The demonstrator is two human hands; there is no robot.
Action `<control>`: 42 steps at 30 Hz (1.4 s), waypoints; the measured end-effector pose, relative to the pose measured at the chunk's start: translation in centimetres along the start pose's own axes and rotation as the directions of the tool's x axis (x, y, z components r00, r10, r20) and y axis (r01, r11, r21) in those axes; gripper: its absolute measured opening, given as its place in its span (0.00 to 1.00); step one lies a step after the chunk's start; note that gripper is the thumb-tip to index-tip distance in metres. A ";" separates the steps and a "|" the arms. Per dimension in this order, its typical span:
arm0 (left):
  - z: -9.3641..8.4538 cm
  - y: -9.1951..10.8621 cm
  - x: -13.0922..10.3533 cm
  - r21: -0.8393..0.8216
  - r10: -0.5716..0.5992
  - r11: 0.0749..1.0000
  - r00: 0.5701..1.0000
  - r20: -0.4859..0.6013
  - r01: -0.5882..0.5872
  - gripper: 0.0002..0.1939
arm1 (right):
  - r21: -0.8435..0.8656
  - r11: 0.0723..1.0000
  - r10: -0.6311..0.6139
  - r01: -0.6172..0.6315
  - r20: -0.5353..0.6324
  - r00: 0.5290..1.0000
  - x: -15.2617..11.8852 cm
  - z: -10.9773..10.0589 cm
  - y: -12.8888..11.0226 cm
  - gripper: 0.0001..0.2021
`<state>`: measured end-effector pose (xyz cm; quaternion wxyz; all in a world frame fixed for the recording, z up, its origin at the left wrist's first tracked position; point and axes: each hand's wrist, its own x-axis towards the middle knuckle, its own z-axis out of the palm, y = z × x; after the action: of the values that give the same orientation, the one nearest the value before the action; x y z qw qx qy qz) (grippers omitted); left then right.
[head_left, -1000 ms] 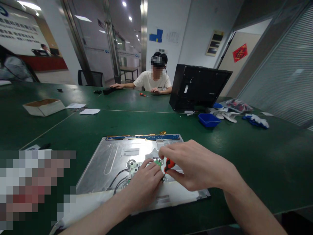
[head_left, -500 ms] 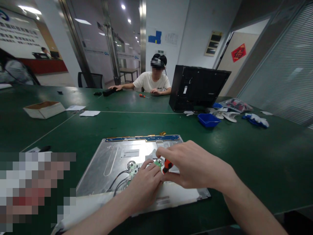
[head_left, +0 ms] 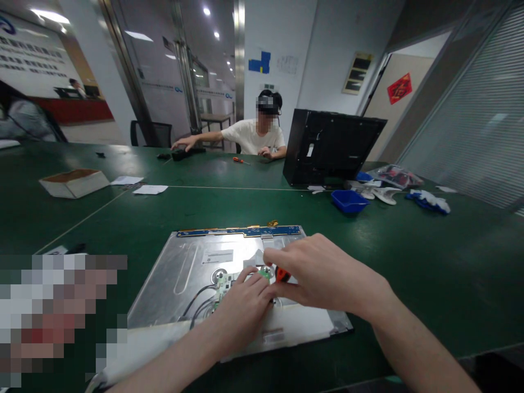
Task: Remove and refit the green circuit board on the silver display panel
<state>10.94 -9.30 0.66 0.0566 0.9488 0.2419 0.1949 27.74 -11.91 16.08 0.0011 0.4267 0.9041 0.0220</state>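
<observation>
My right hand [head_left: 329,273] is closed around the orange and black handle of a screwdriver [head_left: 282,274], above a green circuit board [head_left: 225,282]. The screwdriver's tip is hidden behind my hands. My left hand [head_left: 248,303] lies on the board with its fingers stretched over it, close to the screwdriver; its thumb does not show. Under both hands a silver metal display panel [head_left: 176,295] lies flat on the table. A long blue circuit strip [head_left: 237,232] runs along the panel's far edge, and dark cables leave the green board on its left.
A black monitor [head_left: 331,147] stands at the back right, with a blue tray [head_left: 350,201] and gloves [head_left: 429,201] near it. A white box [head_left: 74,183] sits at the left. Across the green table [head_left: 229,204] sits a person [head_left: 256,136], near another screwdriver [head_left: 238,160].
My right hand has shifted and turned slightly with the screwdriver handle. My left hand stays in place. The person opposite has lifted an outstretched hand and moved it leftward.
</observation>
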 end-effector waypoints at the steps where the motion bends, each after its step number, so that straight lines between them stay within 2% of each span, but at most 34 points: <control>1: 0.0 0.0 0.0 0.003 0.002 1.000 1.000 0.002 -0.002 0.11 | -0.019 1.000 0.007 -0.007 -0.002 1.000 0.1 0.0 0.0 0.06; 5: 0.0 0.1 0.1 0.024 0.009 1.000 1.000 0.010 -0.009 0.09 | -0.013 1.000 -0.018 0.018 0.019 1.000 0.0 -0.2 0.0 0.03; 8: -0.2 0.2 0.1 0.045 -0.005 0.999 1.000 0.012 0.004 0.07 | 0.023 0.999 -0.029 0.029 0.021 0.999 -0.1 -0.5 0.0 0.06; 15: -0.2 0.2 0.1 0.036 -0.008 0.999 1.000 0.020 0.007 0.08 | -0.048 0.998 0.039 -0.038 0.005 0.999 0.1 0.0 0.2 0.06; 19: 0.0 0.2 0.1 0.050 -0.017 0.999 0.999 0.028 0.015 0.08 | -0.015 1.000 -0.001 0.001 -0.001 1.000 0.0 -0.1 0.2 0.04; 22: 0.3 0.0 0.0 0.060 -0.009 0.998 1.000 0.026 0.008 0.08 | 0.034 0.999 -0.031 0.031 -0.009 0.999 -0.1 -0.3 0.0 0.06; 29: 0.4 -0.1 0.0 0.043 -0.019 0.999 1.000 0.006 0.019 0.09 | -0.035 0.998 0.051 -0.051 0.006 0.999 0.2 -0.2 -0.1 0.09; 32: 0.2 0.0 0.0 0.041 -0.015 0.999 1.000 0.021 0.014 0.08 | -0.007 1.000 0.008 -0.008 0.005 1.000 0.0 -0.3 0.0 0.03; 36: 0.0 0.0 0.0 0.030 -0.001 1.000 0.999 0.040 0.000 0.10 | 0.042 0.999 -0.026 0.026 0.014 1.000 -0.2 -0.5 -0.2 0.07; 40: 0.1 0.0 0.0 -0.001 0.004 1.000 1.000 0.026 -0.004 0.12 | -0.019 0.999 0.038 -0.038 0.009 0.999 0.1 -0.2 -0.3 0.09; 42: 0.1 0.0 0.0 -0.014 0.003 1.000 1.000 0.009 -0.003 0.13 | -0.042 0.999 0.028 -0.028 0.010 1.000 0.1 -0.1 -0.2 0.08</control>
<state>10.96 -9.30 0.56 0.0641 0.9496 0.2387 0.1927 27.49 -11.96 16.20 0.0145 0.4394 0.8973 0.0385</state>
